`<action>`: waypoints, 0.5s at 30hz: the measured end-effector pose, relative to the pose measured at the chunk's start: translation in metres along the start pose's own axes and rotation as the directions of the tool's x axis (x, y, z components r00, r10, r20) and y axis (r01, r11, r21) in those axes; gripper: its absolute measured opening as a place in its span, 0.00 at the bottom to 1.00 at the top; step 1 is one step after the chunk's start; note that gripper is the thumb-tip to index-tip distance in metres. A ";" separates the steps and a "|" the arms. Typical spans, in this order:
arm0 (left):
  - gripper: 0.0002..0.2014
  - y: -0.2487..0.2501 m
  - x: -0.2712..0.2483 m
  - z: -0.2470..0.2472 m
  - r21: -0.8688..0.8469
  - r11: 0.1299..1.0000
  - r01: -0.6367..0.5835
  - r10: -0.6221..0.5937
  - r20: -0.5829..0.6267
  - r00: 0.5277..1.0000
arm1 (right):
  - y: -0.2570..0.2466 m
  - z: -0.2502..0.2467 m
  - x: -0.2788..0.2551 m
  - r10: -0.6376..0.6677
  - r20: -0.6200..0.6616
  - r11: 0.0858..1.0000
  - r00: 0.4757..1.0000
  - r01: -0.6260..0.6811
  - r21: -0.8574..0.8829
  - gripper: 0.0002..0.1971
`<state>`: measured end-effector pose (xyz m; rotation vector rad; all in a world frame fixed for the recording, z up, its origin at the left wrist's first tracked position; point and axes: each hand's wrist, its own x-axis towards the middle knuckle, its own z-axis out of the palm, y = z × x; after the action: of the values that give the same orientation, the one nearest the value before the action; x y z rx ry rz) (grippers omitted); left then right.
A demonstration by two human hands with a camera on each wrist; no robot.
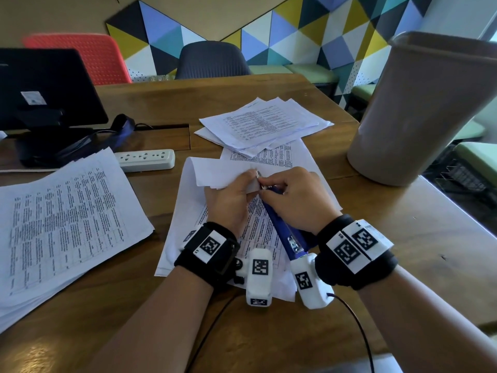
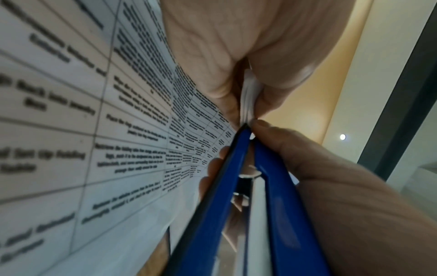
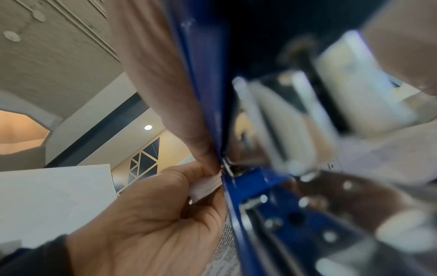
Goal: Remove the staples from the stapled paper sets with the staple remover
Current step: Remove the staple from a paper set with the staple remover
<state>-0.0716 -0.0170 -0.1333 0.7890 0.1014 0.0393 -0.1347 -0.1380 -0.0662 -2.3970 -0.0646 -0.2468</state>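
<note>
Near the middle of the surface (image 1: 269, 332), the left hand (image 1: 228, 203) pinches the folded corner of the paper set (image 1: 215, 173). The right hand's (image 1: 293, 197) grip is closed around the blue staple remover (image 1: 277, 219), tip at that corner.

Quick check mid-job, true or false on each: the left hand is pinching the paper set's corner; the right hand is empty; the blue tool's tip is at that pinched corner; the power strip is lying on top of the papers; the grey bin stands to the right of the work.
1. The left hand pinches the corner of the paper set. True.
2. The right hand is empty. False: it grips the blue staple remover.
3. The remover's tip meets the pinched corner. True.
4. The power strip lies on top of the papers. False: it rests on the wooden desk, beside them.
5. The grey bin stands right of the work. True.
</note>
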 end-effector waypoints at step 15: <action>0.25 0.006 0.007 0.001 -0.170 0.972 0.164 -0.175 -0.054 0.983 | 0.010 0.016 0.006 -0.006 -0.063 0.986 0.998 0.016 0.168 0.12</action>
<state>-0.0644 -0.0133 -0.1292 0.6108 0.2283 -0.0864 -0.1255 -0.1347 -0.0838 -2.2198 -0.0670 -0.3088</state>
